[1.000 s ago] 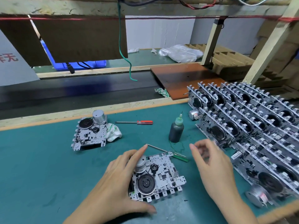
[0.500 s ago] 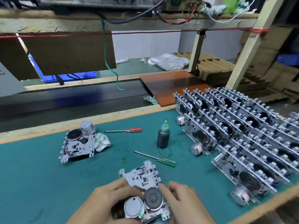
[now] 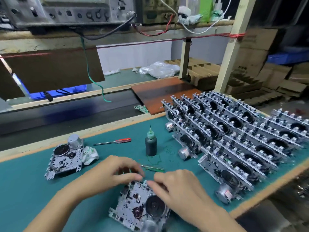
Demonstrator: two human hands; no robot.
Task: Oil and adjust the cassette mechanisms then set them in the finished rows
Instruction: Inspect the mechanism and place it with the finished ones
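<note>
Both hands have shifted from gripping the cassette mechanism (image 3: pixel 142 206) near its motor and flywheel to working its far edge. It now lies on the teal tabletop (image 3: pixel 25 190) close to the person, flywheel up. The left hand (image 3: pixel 115 174) curls its fingers (image 3: pixel 137 177) onto the top edge; the right hand (image 3: pixel 180 188) brings curled fingers to the same spot, apparently pinching a small part, though motion blur hides the exact hold. This looks like the adjusting step. The oil bottle (image 3: pixel 151 144) stands untouched beyond, the green screwdriver (image 3: pixel 154 168) lies behind the hands, and the finished rows (image 3: pixel 234 134) wait to the right. A second mechanism (image 3: pixel 66 158) sits to the left.
</note>
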